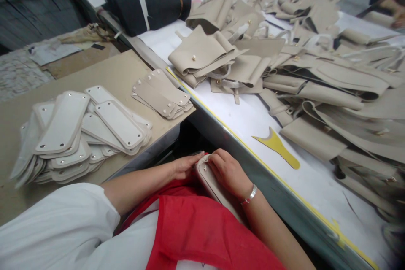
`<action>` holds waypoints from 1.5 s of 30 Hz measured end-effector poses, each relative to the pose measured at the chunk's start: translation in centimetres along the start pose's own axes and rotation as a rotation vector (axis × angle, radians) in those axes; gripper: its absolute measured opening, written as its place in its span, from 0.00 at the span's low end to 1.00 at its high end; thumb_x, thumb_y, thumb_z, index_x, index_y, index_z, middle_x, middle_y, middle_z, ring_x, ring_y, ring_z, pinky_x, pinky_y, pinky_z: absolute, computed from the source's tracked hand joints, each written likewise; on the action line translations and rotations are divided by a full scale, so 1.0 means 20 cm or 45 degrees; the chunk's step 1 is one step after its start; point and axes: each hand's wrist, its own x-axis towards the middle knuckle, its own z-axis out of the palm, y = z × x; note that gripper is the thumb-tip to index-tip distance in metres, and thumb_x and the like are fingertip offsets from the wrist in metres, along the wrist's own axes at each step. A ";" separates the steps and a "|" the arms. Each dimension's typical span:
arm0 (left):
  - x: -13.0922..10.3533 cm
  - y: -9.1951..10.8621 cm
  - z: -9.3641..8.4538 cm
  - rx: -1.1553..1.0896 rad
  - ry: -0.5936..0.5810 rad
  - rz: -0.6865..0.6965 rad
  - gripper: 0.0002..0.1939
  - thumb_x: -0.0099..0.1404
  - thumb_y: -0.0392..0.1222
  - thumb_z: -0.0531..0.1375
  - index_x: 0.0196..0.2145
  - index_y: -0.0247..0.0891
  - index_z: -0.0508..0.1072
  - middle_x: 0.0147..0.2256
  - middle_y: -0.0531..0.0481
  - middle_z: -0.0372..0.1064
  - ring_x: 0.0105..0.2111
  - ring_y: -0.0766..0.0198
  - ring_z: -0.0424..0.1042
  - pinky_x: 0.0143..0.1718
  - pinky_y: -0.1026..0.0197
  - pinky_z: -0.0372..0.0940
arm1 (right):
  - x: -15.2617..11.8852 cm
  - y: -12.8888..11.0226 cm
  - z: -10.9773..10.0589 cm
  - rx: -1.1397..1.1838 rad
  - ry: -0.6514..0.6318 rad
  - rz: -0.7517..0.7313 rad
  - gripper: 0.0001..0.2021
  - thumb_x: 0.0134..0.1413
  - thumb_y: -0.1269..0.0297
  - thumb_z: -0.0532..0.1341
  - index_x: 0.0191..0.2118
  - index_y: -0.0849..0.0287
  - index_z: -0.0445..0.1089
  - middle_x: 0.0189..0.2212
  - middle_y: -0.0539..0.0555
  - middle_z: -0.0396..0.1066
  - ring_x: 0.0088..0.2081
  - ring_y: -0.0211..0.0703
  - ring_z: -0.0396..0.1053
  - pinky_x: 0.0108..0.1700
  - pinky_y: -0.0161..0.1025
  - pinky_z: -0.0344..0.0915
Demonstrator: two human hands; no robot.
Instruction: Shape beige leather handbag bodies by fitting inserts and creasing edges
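A beige leather bag piece (211, 181) with rounded corners and a small metal stud near its end lies slanted in my lap, against the red apron. My right hand (229, 173) is closed on its upper edge, fingers bent around the far end. From the other side, my left hand (186, 166) grips the same end, its fingertips partly hidden behind the piece. On the board to my left lie a pile of pale panels with metal studs (65, 124) and a smaller stack of beige leather panels (160, 95).
Folded beige leather bag bodies (202, 50) are heaped across the white-topped table (249, 122) on the right. A yellow forked tool (280, 147) lies near its edge. A black roll with a white band (145, 4) rests at the back. A dark gap separates board and table.
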 end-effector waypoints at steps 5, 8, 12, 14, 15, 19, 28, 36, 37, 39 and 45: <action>-0.03 0.05 0.01 0.146 0.079 0.057 0.25 0.48 0.57 0.65 0.35 0.34 0.72 0.27 0.49 0.71 0.27 0.64 0.68 0.31 0.62 0.60 | -0.01 -0.01 -0.02 0.024 0.023 0.003 0.08 0.61 0.67 0.50 0.36 0.61 0.64 0.34 0.55 0.62 0.35 0.39 0.60 0.39 0.36 0.60; -0.03 0.07 0.02 0.184 0.063 0.072 0.22 0.48 0.55 0.66 0.33 0.34 0.71 0.26 0.51 0.69 0.26 0.66 0.66 0.31 0.62 0.60 | 0.00 -0.01 -0.02 0.033 0.041 -0.009 0.07 0.61 0.68 0.50 0.35 0.61 0.64 0.33 0.55 0.62 0.34 0.39 0.60 0.38 0.36 0.61; -0.04 0.07 0.05 0.266 0.104 0.139 0.22 0.48 0.56 0.65 0.30 0.33 0.71 0.23 0.53 0.66 0.23 0.69 0.62 0.28 0.64 0.57 | 0.00 0.00 -0.01 0.011 0.029 -0.017 0.05 0.59 0.70 0.51 0.36 0.60 0.64 0.34 0.55 0.63 0.35 0.39 0.60 0.38 0.36 0.61; -0.06 0.06 0.07 0.382 0.142 0.219 0.23 0.49 0.58 0.63 0.29 0.32 0.71 0.23 0.53 0.65 0.24 0.68 0.61 0.28 0.64 0.56 | 0.00 0.01 0.00 -0.004 0.008 -0.023 0.05 0.59 0.70 0.52 0.36 0.61 0.64 0.33 0.55 0.63 0.35 0.39 0.60 0.39 0.36 0.60; -0.06 0.06 0.07 0.458 0.156 0.270 0.23 0.50 0.59 0.62 0.29 0.31 0.72 0.24 0.52 0.66 0.24 0.68 0.61 0.28 0.64 0.56 | 0.00 0.01 0.01 -0.010 -0.002 -0.027 0.05 0.59 0.70 0.52 0.36 0.61 0.64 0.33 0.55 0.63 0.35 0.39 0.60 0.39 0.36 0.60; -0.07 0.05 0.06 0.752 0.169 0.433 0.24 0.56 0.59 0.56 0.28 0.31 0.71 0.25 0.51 0.66 0.27 0.67 0.61 0.31 0.63 0.56 | 0.01 0.01 0.02 -0.014 -0.016 -0.041 0.05 0.59 0.70 0.52 0.36 0.60 0.64 0.33 0.54 0.63 0.35 0.39 0.59 0.39 0.36 0.60; -0.08 0.26 0.04 1.430 -0.020 0.529 0.20 0.54 0.57 0.58 0.20 0.36 0.71 0.20 0.52 0.64 0.27 0.64 0.63 0.31 0.65 0.56 | 0.02 -0.01 0.01 -0.020 -0.052 -0.054 0.04 0.59 0.71 0.52 0.36 0.60 0.64 0.33 0.54 0.63 0.35 0.39 0.60 0.39 0.36 0.60; -0.07 0.26 0.07 1.890 -0.015 0.523 0.25 0.61 0.53 0.50 0.13 0.35 0.64 0.14 0.54 0.55 0.19 0.68 0.56 0.22 0.65 0.49 | -0.01 -0.02 0.00 -0.016 -0.041 -0.073 0.05 0.59 0.70 0.52 0.36 0.60 0.65 0.33 0.54 0.63 0.33 0.38 0.60 0.36 0.36 0.60; -0.07 0.24 0.08 1.891 0.013 0.521 0.25 0.61 0.53 0.50 0.14 0.35 0.65 0.14 0.54 0.56 0.19 0.69 0.56 0.22 0.65 0.49 | -0.01 -0.02 0.00 -0.015 -0.042 -0.077 0.05 0.59 0.70 0.52 0.36 0.61 0.65 0.33 0.54 0.63 0.33 0.38 0.60 0.36 0.36 0.60; -0.09 0.21 0.09 1.800 0.065 0.515 0.24 0.61 0.53 0.50 0.17 0.33 0.69 0.16 0.54 0.58 0.20 0.69 0.57 0.22 0.66 0.49 | -0.01 -0.01 -0.01 -0.015 -0.044 -0.088 0.05 0.59 0.70 0.52 0.36 0.61 0.65 0.32 0.55 0.63 0.33 0.39 0.60 0.36 0.36 0.60; -0.16 0.21 0.08 1.237 0.063 0.285 0.26 0.60 0.57 0.51 0.43 0.33 0.73 0.22 0.54 0.63 0.17 0.72 0.54 0.20 0.67 0.51 | 0.02 0.00 0.01 0.029 -0.028 -0.046 0.06 0.60 0.69 0.51 0.37 0.61 0.65 0.33 0.56 0.64 0.34 0.39 0.61 0.37 0.36 0.60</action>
